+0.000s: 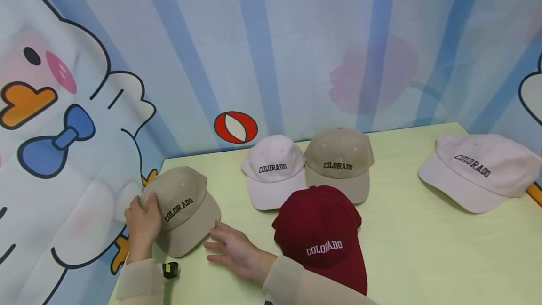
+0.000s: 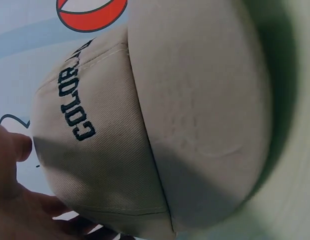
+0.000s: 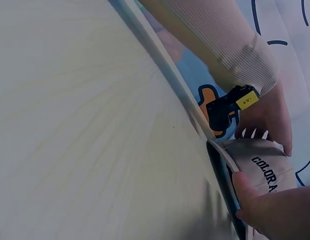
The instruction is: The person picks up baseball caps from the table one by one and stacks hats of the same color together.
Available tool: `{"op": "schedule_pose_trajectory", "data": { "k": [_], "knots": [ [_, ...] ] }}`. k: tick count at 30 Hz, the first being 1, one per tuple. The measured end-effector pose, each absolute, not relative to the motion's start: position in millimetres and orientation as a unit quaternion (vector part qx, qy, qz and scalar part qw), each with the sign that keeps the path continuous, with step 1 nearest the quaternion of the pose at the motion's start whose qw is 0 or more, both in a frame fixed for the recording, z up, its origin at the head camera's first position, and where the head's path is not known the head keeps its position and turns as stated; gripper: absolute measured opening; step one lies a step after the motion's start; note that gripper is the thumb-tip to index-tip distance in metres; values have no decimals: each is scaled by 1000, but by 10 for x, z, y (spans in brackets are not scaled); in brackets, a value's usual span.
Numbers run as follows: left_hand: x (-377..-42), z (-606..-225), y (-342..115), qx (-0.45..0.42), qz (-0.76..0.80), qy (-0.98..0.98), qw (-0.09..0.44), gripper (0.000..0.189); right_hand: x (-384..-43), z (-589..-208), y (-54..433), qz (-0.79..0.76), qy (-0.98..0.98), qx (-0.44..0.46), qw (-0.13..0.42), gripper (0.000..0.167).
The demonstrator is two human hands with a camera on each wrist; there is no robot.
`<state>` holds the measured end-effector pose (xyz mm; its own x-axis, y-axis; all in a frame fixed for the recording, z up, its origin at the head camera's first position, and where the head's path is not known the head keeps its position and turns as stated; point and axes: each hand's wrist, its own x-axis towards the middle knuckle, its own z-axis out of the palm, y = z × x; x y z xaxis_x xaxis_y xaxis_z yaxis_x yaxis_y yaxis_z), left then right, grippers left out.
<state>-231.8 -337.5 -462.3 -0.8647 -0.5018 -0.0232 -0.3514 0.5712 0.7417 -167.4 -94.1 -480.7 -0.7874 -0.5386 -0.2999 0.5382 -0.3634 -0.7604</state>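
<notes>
A beige baseball cap (image 1: 179,201) lettered COLORADO is at the table's left edge. My left hand (image 1: 144,220) grips the side of its crown, thumb on top and fingers running underneath. The left wrist view shows the same cap's brim (image 2: 200,115) up close, partly in shadow. By the brim's right edge, my right hand (image 1: 239,251) has its fingers spread and loosely extended. Its thumb appears close against the brim in the right wrist view; whether it touches is hard to tell. A dark red cap (image 1: 319,229) lies just right of the right hand.
Behind the red cap stand a pale pink cap (image 1: 273,171) and another beige cap (image 1: 338,164), side by side. Another pale pink cap (image 1: 482,173) sits at the far right. The pale yellow table (image 1: 423,258) meets a printed cartoon backdrop (image 1: 296,51) at its back and left.
</notes>
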Motion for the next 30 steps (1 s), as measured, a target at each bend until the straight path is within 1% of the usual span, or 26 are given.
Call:
{"op": "schedule_pose_trajectory", "data": {
  "k": [9, 12, 17, 20, 30],
  "knots": [
    [-2311, -4531, -3343, 248, -412, -863, 152, 79, -1659, -4806, -850, -830, 456, -2, 321, 70],
    [-2301, -4492, -3310, 243, -406, -865, 167, 74, -1653, -4818, -820, -832, 457, -2, 314, 70],
    [-2284, -4445, -3219, 224, -397, -863, 217, 60, -1630, -4827, -769, -829, 467, 1, 309, 70],
    [-2270, -4418, -3162, 211, -398, -857, 250, 58, -1615, -4812, -741, -820, 483, -1, 305, 69],
    [-2210, -4252, -2994, 191, -401, -836, 321, 53, -1607, -4689, -596, -759, 604, -11, 244, 51]
  ]
}}
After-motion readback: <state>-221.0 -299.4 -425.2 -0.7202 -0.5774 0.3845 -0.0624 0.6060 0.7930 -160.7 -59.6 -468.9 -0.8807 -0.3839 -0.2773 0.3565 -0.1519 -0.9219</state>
